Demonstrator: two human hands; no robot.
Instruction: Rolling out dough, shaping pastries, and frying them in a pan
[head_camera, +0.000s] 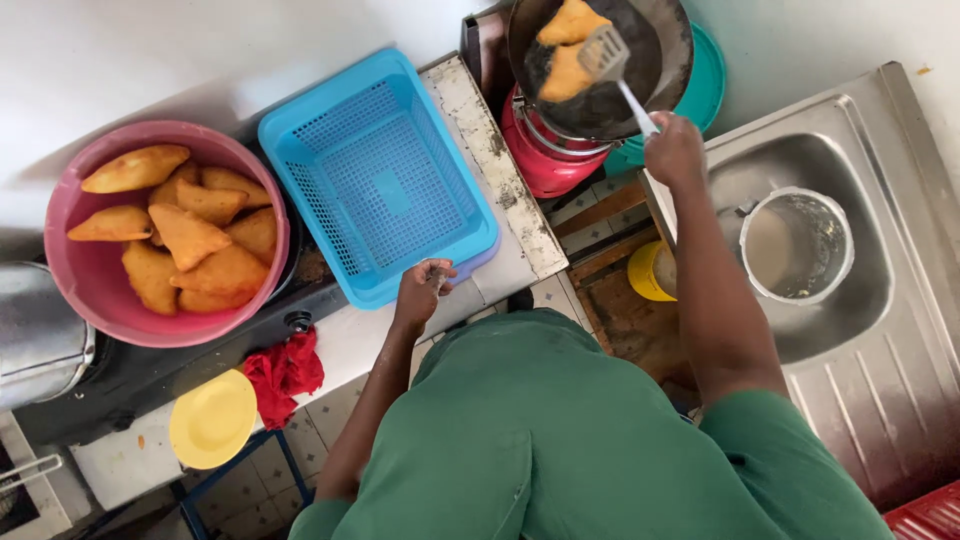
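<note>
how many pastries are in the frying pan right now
2: one pastry at the far side of the frying pan, the other pastry just below it, beside the slotted spatula.

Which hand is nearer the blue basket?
Left. The left hand rests at the near edge of the blue basket, touching or almost touching it. The right hand is off to the basket's right, holding a spatula over the frying pan.

A metal slotted spatula (607, 52) tilts into the dark frying pan (600, 65), its head resting on two golden fried pastries (567, 50). The blue plastic basket (378, 178), left of the pan, stands empty.
</note>
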